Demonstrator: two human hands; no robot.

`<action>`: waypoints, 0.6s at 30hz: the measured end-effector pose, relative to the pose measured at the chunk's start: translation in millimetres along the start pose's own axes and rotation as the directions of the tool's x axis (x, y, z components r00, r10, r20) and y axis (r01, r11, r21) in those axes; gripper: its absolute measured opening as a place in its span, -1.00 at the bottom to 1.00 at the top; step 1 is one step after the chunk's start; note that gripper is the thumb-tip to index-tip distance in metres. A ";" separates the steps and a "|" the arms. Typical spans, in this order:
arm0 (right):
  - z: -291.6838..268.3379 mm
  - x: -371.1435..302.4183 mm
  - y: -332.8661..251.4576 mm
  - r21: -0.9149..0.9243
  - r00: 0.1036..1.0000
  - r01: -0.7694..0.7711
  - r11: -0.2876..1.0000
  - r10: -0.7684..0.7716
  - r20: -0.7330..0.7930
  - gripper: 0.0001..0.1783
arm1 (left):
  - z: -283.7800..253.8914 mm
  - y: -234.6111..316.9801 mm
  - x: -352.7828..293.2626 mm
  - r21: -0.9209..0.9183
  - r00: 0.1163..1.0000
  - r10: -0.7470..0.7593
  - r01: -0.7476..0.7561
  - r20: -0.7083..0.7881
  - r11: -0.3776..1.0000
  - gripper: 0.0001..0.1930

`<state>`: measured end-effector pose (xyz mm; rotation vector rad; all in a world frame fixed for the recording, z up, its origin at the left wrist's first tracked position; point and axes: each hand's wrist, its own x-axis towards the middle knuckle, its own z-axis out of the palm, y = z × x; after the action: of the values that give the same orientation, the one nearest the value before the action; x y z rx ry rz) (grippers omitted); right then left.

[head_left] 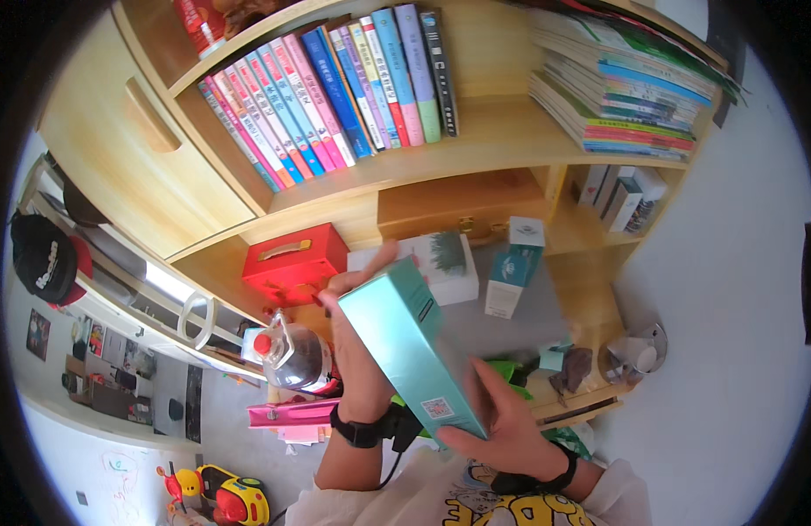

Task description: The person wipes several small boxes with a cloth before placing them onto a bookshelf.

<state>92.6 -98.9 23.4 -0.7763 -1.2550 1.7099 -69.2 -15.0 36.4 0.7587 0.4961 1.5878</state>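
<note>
A long teal carton (405, 342) is tilted in front of me, its upper end leaning away to the left. My right hand (511, 430) grips its lower end, thumb on the near face and fingers along the right side. Behind the carton's upper left edge is my left hand (357, 342), its fingers curled about that end and partly hidden by it. Both wrists wear black bands. Beyond the carton, a white box with a green plant picture (454, 263) and a white-and-teal box (511, 280) stand on the grey desktop (537, 324).
A red case (296, 263) and a brown wooden case (462, 206) sit under the shelf of upright books (335, 96). Stacked books (633, 96) fill the right. A large red-capped bottle (296, 355) stands at left; a clear container (638, 355) is at the desk's right edge.
</note>
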 end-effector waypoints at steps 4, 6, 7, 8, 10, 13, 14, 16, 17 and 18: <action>-2.7 -9.8 -9.6 -0.559 0.962 0.031 0.829 -0.176 -0.207 -0.15 | -0.5 -5.5 -7.2 0.266 0.985 0.165 -0.173 0.051 0.948 -0.17; -5.2 -11.4 -9.3 -0.727 0.935 0.046 0.685 -0.285 -0.209 -0.16 | 0.0 -6.3 -15.8 0.289 0.977 0.082 -0.138 0.196 0.947 -0.12; -7.9 -11.9 -7.8 -0.783 0.905 0.120 0.610 -0.392 -0.166 -0.16 | 5.8 -2.9 -19.3 0.392 0.990 0.020 -0.075 0.142 0.917 -0.10; -9.1 -12.6 -7.4 -0.831 0.863 0.189 0.523 -0.492 -0.113 -0.16 | 12.3 0.8 -22.6 0.486 0.995 -0.042 -0.006 0.088 0.874 -0.08; -12.5 -15.3 -7.3 -0.831 0.868 0.171 0.530 -0.479 -0.127 -0.17 | 18.6 -6.7 -20.4 0.229 0.980 -0.068 0.024 0.186 0.973 -0.32; -13.9 -20.7 -15.3 -0.757 0.900 0.180 0.628 -0.416 -0.130 -0.21 | 27.5 -6.3 -17.8 0.298 0.992 -0.124 0.108 0.033 0.948 -0.41; -14.6 -22.5 -17.7 -0.675 0.922 0.199 0.710 -0.370 -0.117 -0.24 | 30.5 -6.8 -15.1 0.290 0.983 -0.173 0.185 -0.064 0.939 -0.35; -21.4 -23.2 -10.4 -0.454 0.952 0.211 0.866 -0.287 -0.105 -0.30 | 36.2 -4.6 -11.9 0.223 0.970 -0.205 0.230 -0.127 0.947 -0.44; -25.6 -24.3 -7.9 -0.206 0.974 0.195 0.959 -0.213 -0.073 -0.36 | 35.3 -4.4 -11.4 0.221 0.965 -0.237 0.257 -0.115 0.941 -0.44; -28.8 -25.8 -12.1 -0.204 0.975 0.192 0.960 -0.211 -0.074 -0.36 | 35.5 -3.6 -11.6 0.218 0.959 -0.267 0.282 -0.099 0.934 -0.44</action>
<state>131.9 -108.3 26.1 -0.8039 -1.4004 1.3853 -40.9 -29.5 56.2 0.7727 0.8113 1.3105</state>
